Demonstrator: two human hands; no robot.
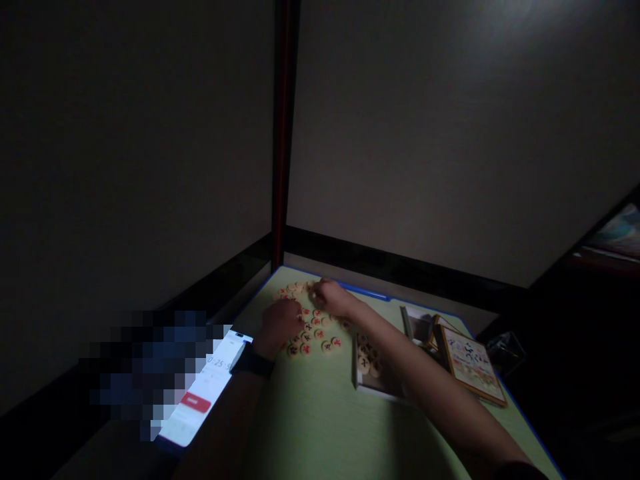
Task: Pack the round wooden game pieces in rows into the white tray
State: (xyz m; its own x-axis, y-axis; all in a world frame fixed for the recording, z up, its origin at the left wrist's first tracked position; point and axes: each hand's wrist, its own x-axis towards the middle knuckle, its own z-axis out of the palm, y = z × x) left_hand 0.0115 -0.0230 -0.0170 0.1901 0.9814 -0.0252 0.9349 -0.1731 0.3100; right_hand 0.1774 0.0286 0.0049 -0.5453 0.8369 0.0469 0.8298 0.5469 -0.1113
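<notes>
Round wooden Chinese chess pieces [319,334] with red and black characters lie spread over the far left of the green table [310,413]. Among them, at their left side, my left hand [283,320] is closed, with a dark band round the wrist. My right hand [331,297] reaches across to the far edge of the spread, its fingers curled together beside the furthest pieces. What either hand holds, if anything, is too dark and small to make out. Under my right forearm sits an open tray [357,380] holding several more pieces [364,363].
A decorated box or lid [473,360] lies on the right, with another open box part [417,323] behind it. A lit phone [200,393] showing a timer stands at the left. Walls [425,147] meet in a corner behind the table.
</notes>
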